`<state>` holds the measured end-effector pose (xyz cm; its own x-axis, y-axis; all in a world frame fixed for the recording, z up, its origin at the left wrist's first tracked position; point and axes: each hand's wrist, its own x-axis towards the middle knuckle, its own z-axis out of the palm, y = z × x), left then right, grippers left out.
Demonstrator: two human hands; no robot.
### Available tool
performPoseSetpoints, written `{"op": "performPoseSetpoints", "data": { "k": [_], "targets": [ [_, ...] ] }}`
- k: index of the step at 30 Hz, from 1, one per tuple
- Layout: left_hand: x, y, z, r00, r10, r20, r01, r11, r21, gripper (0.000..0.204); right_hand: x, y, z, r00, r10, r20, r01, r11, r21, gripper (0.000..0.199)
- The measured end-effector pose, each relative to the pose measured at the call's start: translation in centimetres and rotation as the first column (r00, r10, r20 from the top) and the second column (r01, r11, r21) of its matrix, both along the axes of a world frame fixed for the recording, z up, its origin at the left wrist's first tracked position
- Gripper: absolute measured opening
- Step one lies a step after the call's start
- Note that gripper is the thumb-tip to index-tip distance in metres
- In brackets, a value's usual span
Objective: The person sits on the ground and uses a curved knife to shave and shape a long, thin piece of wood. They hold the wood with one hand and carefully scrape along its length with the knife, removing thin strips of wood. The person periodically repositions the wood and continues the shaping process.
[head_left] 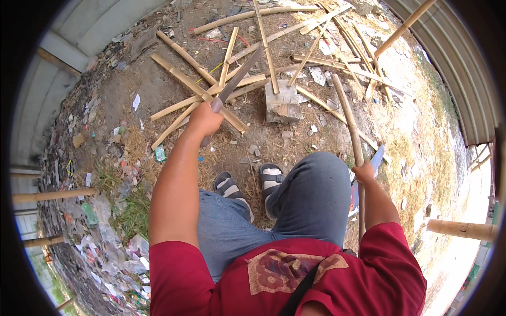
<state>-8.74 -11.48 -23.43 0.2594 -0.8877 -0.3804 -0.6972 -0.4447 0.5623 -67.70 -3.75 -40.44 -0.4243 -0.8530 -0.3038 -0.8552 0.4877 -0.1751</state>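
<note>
My left hand (206, 120) is closed around the handle of a machete (242, 77), whose long dark blade points up and to the right. The blade passes over several split bamboo strips (184, 79) that lie crossed on the ground. On the other side, my right hand (362, 172) grips a long wooden stick (346, 108). This stick stands tilted beside my right knee, and its lower end runs down out of sight next to my leg. Close behind the right hand is a blue object (377, 158), partly hidden, whose kind I cannot make out.
A squared grey block (283, 104) sits ahead of my sandals (232, 188), with a bamboo strip touching it. More bamboo lies scattered at the far right. Litter (108, 231) covers the ground at left. Corrugated sheeting (448, 58) and bamboo poles (461, 230) border the right.
</note>
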Motion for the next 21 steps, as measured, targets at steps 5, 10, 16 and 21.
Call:
{"op": "performPoseSetpoints", "data": {
  "k": [5,10,16,21],
  "targets": [
    [4.1,4.5,4.9,0.984,0.107,-0.141,-0.117,0.991,-0.063,0.024,0.4,6.1,-1.9,0.996,-0.087,0.031,0.083,0.990,0.113,0.067],
    [6.4,8.6,3.1,0.946,0.223,-0.236,-0.270,0.945,-0.187,0.020,2.9,6.2,-2.3,0.994,-0.092,0.050,0.086,0.988,0.127,0.068],
    [9.0,10.0,1.0,0.906,0.305,-0.293,-0.385,0.882,-0.271,0.026,2.0,0.9,-1.1,0.998,0.032,0.051,-0.025,0.989,-0.143,0.059],
    [10.1,11.1,1.4,0.862,0.365,-0.351,-0.464,0.847,-0.260,0.030,8.0,-3.5,5.7,0.939,0.133,0.318,-0.033,0.953,-0.300,0.051]
  ]
}}
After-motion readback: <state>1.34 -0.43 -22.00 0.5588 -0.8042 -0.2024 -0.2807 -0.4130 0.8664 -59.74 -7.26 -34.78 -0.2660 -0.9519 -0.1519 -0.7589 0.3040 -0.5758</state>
